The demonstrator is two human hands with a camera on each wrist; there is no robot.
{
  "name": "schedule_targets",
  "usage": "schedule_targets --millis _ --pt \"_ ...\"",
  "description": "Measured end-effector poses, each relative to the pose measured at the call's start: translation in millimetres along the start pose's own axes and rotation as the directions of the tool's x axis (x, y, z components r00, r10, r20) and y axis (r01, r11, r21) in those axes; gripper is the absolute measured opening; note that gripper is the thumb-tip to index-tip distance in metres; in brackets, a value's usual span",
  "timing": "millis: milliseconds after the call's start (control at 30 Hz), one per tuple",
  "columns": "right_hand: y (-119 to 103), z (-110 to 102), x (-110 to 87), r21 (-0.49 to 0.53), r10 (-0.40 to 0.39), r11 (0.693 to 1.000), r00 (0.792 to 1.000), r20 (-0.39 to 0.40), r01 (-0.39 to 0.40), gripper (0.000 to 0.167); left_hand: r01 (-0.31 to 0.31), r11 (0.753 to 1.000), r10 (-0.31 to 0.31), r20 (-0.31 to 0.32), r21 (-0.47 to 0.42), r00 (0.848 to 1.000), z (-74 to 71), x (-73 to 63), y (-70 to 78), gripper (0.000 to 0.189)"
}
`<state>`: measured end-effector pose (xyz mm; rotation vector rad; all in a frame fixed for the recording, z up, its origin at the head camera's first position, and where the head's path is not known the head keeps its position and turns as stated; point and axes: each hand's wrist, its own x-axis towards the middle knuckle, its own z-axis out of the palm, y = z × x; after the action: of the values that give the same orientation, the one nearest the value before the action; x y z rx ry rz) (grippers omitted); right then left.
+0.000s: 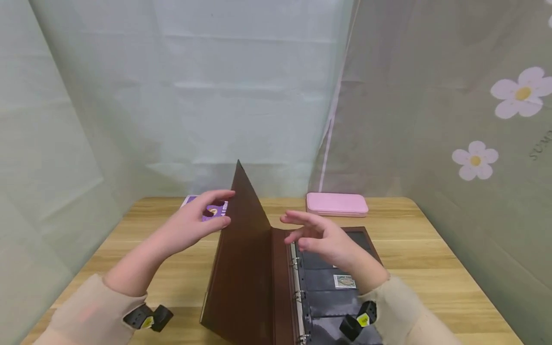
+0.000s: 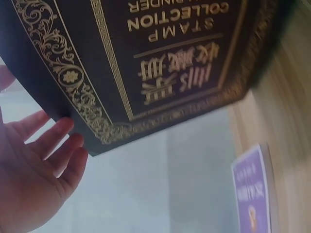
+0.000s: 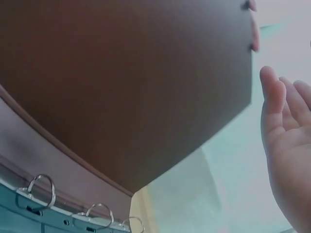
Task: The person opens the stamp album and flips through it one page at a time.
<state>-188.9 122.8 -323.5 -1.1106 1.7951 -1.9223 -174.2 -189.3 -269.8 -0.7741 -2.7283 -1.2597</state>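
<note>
A dark brown stamp binder (image 1: 282, 282) lies open on the table, its front cover (image 1: 247, 258) standing nearly upright. My left hand (image 1: 187, 227) holds that cover at its free edge, with fingertips (image 3: 255, 34) showing at the edge in the right wrist view. Gold lettering and scrollwork decorate the cover's outer face (image 2: 114, 63) in the left wrist view. My right hand (image 1: 329, 242) hovers over the ring side, fingers loosely bent and holding nothing. Below it are metal rings (image 1: 297, 294) and a black pocket page (image 1: 323, 303) with a stamp (image 1: 345, 281).
A pink case (image 1: 337, 203) sits at the back of the wooden table (image 1: 431, 287). Behind the raised cover, a purple booklet (image 2: 252, 194) is partly hidden in the head view. Hanging cloth (image 1: 241, 96) encloses the back and sides.
</note>
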Motion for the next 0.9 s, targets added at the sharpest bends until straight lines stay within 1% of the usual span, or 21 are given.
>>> schedule_targets --millis 67,133,200,300,367,467,533,700,900 --pt "0.4 -2.3 -2.7 -0.001 0.0 1.0 1.0 -0.006 0.0 0.055 0.012 1.0 -0.012 -0.003 0.016 1.0 -5.5 -6.4 -6.0 0.052" --pt "1.3 -4.8 -5.0 0.011 -0.002 1.0 1.0 -0.011 0.002 0.054 0.043 0.999 -0.043 -0.003 0.032 0.999 -10.8 -13.6 -11.0 0.052" --pt "2.7 -7.8 -7.6 0.009 -0.006 1.0 1.0 -0.013 0.006 0.053 0.084 0.996 -0.084 -0.001 0.028 0.996 -15.4 -20.6 -15.8 0.052" --pt "3.6 -12.6 -12.1 -0.012 0.005 1.0 1.0 -0.027 -0.006 0.051 0.119 0.992 -0.119 -0.006 0.047 0.993 -21.2 -29.6 -23.0 0.052" --pt "3.5 -16.1 -15.5 -0.041 0.013 0.999 0.999 -0.037 -0.014 0.051 0.116 0.991 -0.116 -0.006 0.072 0.993 -24.5 -34.1 -28.2 0.052" --pt "2.6 -21.5 -20.4 -0.063 0.025 0.998 0.998 -0.055 -0.029 0.051 0.098 0.986 -0.098 -0.006 0.133 0.995 -28.8 -39.9 -35.5 0.052" --pt "2.3 -24.8 -23.6 -0.077 0.027 0.997 0.997 -0.066 -0.032 0.051 0.093 0.984 -0.095 0.002 0.149 0.996 -31.1 -43.7 -40.2 0.052" --pt "3.3 -33.8 -32.1 -0.099 0.018 0.995 0.996 -0.084 -0.026 0.05 0.127 0.978 -0.13 0.013 0.165 0.991 -34.4 -52.7 -53.3 0.052" --pt "7.3 -47.4 -44.6 -0.085 0.001 0.996 0.996 -0.092 -0.009 0.049 0.17 0.975 -0.177 0.041 0.145 0.983 -36.9 -61.0 -71.0 0.054"
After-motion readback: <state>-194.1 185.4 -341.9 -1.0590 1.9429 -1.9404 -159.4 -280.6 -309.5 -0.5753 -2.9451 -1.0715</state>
